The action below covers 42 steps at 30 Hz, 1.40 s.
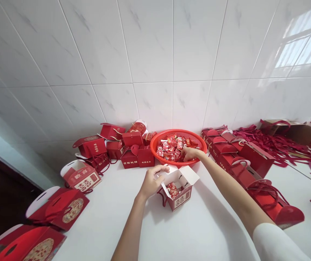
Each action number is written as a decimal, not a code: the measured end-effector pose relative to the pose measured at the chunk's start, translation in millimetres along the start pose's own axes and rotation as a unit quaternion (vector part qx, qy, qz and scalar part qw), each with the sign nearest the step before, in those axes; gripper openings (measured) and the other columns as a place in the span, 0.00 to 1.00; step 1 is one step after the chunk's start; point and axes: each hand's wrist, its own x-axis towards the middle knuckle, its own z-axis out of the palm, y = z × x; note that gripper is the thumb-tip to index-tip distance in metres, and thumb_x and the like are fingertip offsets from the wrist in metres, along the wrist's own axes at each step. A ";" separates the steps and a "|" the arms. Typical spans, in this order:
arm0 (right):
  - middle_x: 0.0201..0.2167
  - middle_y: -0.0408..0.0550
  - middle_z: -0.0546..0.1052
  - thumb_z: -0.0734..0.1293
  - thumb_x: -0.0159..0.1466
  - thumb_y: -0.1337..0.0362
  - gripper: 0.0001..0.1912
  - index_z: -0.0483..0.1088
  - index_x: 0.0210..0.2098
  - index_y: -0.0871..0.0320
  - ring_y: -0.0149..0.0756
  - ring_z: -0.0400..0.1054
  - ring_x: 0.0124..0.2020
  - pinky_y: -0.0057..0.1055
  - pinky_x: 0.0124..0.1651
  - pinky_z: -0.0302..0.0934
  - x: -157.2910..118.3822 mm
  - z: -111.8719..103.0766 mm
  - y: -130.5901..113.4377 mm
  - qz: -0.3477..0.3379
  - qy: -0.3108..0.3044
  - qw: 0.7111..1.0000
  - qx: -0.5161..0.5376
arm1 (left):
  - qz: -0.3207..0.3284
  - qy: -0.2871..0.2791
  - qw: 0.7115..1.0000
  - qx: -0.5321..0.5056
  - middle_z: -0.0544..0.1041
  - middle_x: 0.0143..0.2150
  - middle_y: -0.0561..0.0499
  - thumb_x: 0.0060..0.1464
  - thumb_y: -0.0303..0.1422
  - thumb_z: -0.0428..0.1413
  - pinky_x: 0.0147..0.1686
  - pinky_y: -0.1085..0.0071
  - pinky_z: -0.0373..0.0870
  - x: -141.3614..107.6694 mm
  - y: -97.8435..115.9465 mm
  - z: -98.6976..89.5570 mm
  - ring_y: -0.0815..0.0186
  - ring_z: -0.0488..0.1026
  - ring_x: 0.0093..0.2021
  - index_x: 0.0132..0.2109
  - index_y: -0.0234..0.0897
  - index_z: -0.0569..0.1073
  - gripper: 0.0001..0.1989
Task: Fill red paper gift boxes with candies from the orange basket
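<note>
A small red gift box (183, 200) stands in front of me with its white-lined flaps up. Inside lie some red wrapped packets (172, 190). My left hand (153, 180) is at the box's left rear edge, fingers and thumb closed around a raised flap. Behind the box sits a red plastic basket (155, 153) holding many wrapped sweets (168, 146), mostly red and white. My right hand (190, 154) reaches down into these sweets with bent fingers. Its fingertips are partly hidden, so what they grip cannot be made out.
Red gift boxes (84, 177) with cord handles line the left side and back. Another row of boxes (244, 166) runs along the right. Beyond it lie a heap of dark red ribbons (250, 136) and a brown carton (293, 130). A tiled wall (155, 54) rises behind the white table (106, 217).
</note>
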 end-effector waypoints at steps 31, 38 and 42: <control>0.35 0.46 0.81 0.72 0.59 0.60 0.15 0.75 0.45 0.58 0.35 0.75 0.37 0.31 0.42 0.71 -71.0 0.8 -20.3 -0.248 0.030 0.873 0.418 | 0.018 -0.016 0.999 0.021 0.83 0.42 0.47 0.40 0.23 0.51 0.54 0.61 0.71 -1.2 0.1 -2.7 0.56 0.78 0.48 0.37 0.37 0.79 0.17; 0.48 0.53 0.79 0.69 0.62 0.59 0.16 0.75 0.48 0.57 0.44 0.74 0.50 0.41 0.55 0.68 -116.9 19.7 -32.0 -0.297 0.113 0.921 0.226 | 0.009 -0.011 1.000 0.002 0.83 0.44 0.47 0.38 0.23 0.51 0.54 0.62 0.71 -0.7 -3.5 -2.5 0.56 0.78 0.49 0.42 0.37 0.80 0.22; 0.51 0.54 0.78 0.67 0.64 0.60 0.15 0.75 0.49 0.56 0.48 0.72 0.54 0.44 0.57 0.65 -134.9 31.8 -19.7 -0.232 0.222 0.934 0.153 | 0.006 -0.016 1.000 0.007 0.83 0.45 0.46 0.37 0.24 0.51 0.54 0.61 0.70 -1.1 -1.6 -2.2 0.55 0.77 0.51 0.40 0.37 0.79 0.21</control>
